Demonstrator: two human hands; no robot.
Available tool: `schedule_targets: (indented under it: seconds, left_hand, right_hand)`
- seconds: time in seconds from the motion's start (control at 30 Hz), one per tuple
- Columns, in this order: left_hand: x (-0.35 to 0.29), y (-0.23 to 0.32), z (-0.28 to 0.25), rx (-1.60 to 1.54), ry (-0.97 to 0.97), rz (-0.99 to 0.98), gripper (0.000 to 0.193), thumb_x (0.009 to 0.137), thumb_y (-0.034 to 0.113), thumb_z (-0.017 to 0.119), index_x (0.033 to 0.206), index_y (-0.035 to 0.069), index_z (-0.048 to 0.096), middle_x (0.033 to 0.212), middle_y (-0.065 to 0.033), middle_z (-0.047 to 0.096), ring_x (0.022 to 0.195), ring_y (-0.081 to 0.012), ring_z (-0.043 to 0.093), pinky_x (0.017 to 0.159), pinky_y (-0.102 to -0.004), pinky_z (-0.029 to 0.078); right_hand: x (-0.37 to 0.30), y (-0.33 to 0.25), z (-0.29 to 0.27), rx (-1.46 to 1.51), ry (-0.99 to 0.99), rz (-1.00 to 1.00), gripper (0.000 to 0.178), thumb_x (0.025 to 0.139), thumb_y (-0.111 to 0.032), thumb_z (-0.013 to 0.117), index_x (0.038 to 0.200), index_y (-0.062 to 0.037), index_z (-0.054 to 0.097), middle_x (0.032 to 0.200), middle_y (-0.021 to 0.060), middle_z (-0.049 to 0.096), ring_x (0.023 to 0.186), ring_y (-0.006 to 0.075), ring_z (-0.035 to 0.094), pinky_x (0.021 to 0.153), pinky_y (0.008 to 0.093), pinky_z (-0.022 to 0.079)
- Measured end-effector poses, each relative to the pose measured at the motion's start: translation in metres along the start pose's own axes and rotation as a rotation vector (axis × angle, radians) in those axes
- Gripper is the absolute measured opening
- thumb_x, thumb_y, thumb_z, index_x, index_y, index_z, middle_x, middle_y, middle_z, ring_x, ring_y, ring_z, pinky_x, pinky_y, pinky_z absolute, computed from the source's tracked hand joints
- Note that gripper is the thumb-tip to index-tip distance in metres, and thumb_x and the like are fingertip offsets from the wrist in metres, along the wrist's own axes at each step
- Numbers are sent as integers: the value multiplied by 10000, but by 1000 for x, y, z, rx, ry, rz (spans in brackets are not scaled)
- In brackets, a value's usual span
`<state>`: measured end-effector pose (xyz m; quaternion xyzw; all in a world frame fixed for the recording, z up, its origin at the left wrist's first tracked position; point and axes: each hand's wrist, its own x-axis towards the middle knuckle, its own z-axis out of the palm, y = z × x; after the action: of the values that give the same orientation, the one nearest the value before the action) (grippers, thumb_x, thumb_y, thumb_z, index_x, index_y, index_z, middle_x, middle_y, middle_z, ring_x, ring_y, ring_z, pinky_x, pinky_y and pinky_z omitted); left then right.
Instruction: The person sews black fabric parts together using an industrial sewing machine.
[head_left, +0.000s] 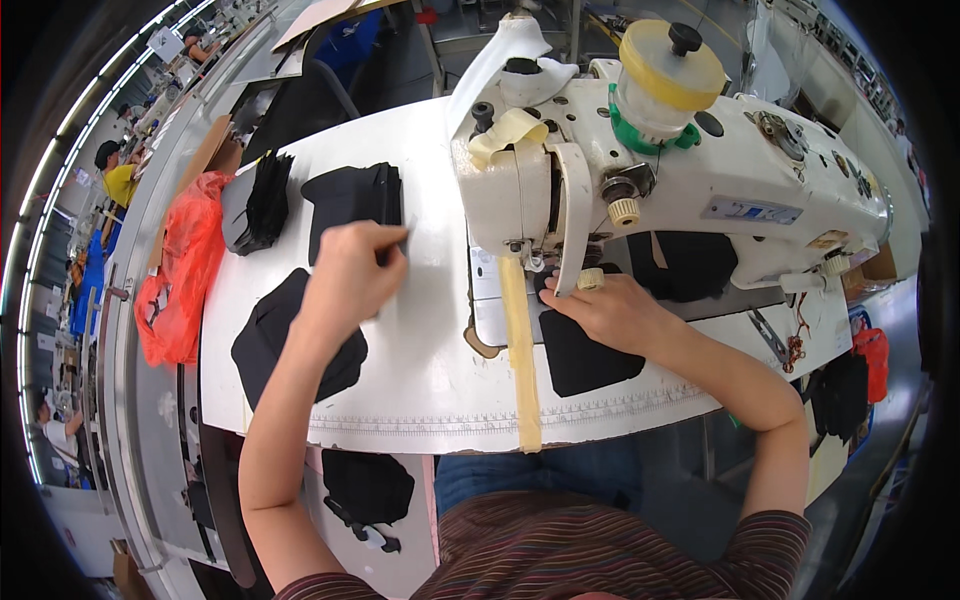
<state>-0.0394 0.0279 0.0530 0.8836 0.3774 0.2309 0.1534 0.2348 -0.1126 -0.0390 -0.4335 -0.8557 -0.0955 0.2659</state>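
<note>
Black fabric piece [585,355] under flat right-hand fingers [575,305]

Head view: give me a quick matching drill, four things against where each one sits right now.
Things:
1. left hand
2. right hand
3. orange bag
4. yellow cap

Places:
A. on top of the sewing machine
B. on the black piece at the needle
C. at the table's left edge
D. at the black stack, pinching a piece

Pairs: 1-D, 2-B, 3-C, 4-A
</note>
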Motion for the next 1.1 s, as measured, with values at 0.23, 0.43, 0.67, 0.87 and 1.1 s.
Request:
schedule_targets:
  seconds: [0.23,0.43,0.67,0.87,1.1]
  left_hand:
    - [-56,48,28,-287,-563,-167,359,810,143,740,1115,-39,689,797,-205,675,697,-205,664,636,-330,528]
    - [-53,35,48,-19,-103,313,281,751,89,766,1018,26,706,1062,-86,661,919,-266,612,764,-351,514]
    - [-35,-4,57,-31,-126,316,293,783,-61,655,1063,22,674,941,-127,673,886,-304,609,793,-366,477]
    - [-20,12,52,-242,-413,-102,391,861,-32,616,1232,86,581,1020,-136,644,997,-292,591,903,-375,441]
    - [-34,23,74,36,-123,440,286,730,22,712,1006,-34,663,1071,-136,654,1040,-274,621,886,-370,512]
  right_hand:
    - [1,5,10,49,38,-12,250,782,-63,612,1026,-27,656,949,60,666,869,201,654,707,322,565]
    - [9,1,9,-84,37,-15,276,771,-83,624,1040,-29,653,911,45,655,789,181,630,677,293,563]
    - [5,5,17,-129,-30,-28,330,769,-95,627,1093,-36,638,1015,90,679,771,178,630,632,287,564]
    - [7,2,15,-114,-23,-32,321,773,-85,630,1089,-32,644,1048,102,683,771,178,633,635,284,566]
    - [9,2,14,-36,26,16,280,767,-83,643,1037,-15,665,918,75,656,794,196,646,646,292,569]
